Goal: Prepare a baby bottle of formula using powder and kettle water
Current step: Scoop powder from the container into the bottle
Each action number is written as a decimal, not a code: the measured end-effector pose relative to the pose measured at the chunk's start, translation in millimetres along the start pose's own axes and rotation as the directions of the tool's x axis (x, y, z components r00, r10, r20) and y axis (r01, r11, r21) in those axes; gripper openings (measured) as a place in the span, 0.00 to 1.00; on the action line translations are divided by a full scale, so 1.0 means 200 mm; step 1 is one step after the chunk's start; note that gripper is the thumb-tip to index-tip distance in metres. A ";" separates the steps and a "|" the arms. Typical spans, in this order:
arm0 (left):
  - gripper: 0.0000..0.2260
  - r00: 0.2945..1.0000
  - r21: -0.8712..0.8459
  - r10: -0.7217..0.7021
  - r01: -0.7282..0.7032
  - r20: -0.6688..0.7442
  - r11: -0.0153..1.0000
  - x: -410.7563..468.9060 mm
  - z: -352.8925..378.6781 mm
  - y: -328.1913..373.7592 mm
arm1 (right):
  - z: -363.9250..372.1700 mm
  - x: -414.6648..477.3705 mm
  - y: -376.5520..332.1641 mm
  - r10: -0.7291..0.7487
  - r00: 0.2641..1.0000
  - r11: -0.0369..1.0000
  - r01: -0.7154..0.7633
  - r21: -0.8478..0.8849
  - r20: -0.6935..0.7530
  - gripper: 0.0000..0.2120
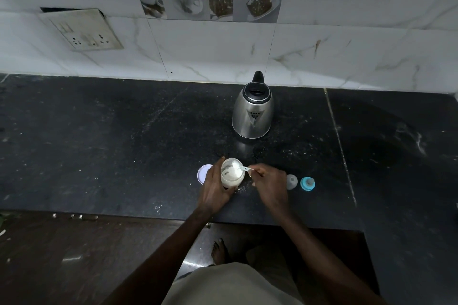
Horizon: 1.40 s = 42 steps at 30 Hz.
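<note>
The left hand [214, 189] grips the jar [231, 176] from its left side, fingers curled round the wall and the thumb up along the rim. The right hand [269, 184], just right of the jar, is closed narrow, pinching the handle of a small pale spoon [244, 168] between thumb and fingertips. The spoon's bowl reaches over the jar's rim and sits in the white powder.

The jar is a clear, round-walled cylinder with an open top, filled most of the way with fine, heaped white powder. It stands on a dark, speckled stone counter [124, 143], and loose white grains are scattered on the stone just right of its base.

A flat, round, pale lid [203, 173] lies touching or just beside the jar on the left, partly behind the left hand. Right of the jar, beyond the right hand, sits a small translucent domed cap [292, 181], and just past it a blue ring [307, 183] with a teat in its centre.

Behind the jar, well apart, stands a brushed-steel kettle [252, 112], broad at the base, with a black lid and handle, its spout facing the jar.
</note>
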<state>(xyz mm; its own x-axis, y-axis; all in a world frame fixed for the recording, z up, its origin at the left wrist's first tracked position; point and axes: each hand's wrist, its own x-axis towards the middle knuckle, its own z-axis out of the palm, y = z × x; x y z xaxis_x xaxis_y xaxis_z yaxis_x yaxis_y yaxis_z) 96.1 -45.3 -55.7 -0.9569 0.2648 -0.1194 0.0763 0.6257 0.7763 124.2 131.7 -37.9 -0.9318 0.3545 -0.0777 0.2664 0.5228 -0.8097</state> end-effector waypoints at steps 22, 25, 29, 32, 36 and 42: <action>0.41 0.945 0.007 0.325 -0.325 -0.034 0.946 0.02 0.15 0.13 | -0.33 -0.03 0.11 0.474 0.877 0.752 -0.353 0.557 -0.083 0.04; 0.37 0.946 -0.038 0.323 -0.321 0.039 0.946 0.03 0.25 0.22 | -0.38 -0.07 0.18 0.360 0.921 0.886 -0.287 0.364 -0.150 0.06; 0.40 0.955 -0.017 0.268 -0.268 0.127 0.963 0.04 0.34 0.28 | -0.36 -0.13 0.21 0.249 0.948 0.953 -0.203 0.223 -0.198 0.06; 0.43 0.965 0.001 0.186 -0.190 0.184 0.982 0.06 0.37 0.29 | -0.35 -0.15 0.22 0.146 0.962 0.987 -0.126 0.100 -0.232 0.07; 0.44 0.976 0.003 0.102 -0.104 0.191 0.995 0.09 0.38 0.30 | -0.33 -0.20 0.23 -0.193 0.954 0.944 0.116 -0.309 -0.230 0.06; 0.42 0.982 0.014 0.091 -0.095 0.163 0.995 0.10 0.38 0.29 | -0.32 -0.23 0.31 -0.412 0.904 0.772 0.277 -0.573 -0.118 0.09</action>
<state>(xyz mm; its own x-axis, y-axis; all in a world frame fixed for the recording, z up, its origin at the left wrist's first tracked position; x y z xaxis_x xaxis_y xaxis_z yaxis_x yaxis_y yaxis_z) 102.9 52.9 -60.2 -0.8873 0.4369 -0.1475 0.1703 0.6079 0.7756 198.6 197.9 -46.1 -0.9225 0.1966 0.3321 0.0888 0.9455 -0.3132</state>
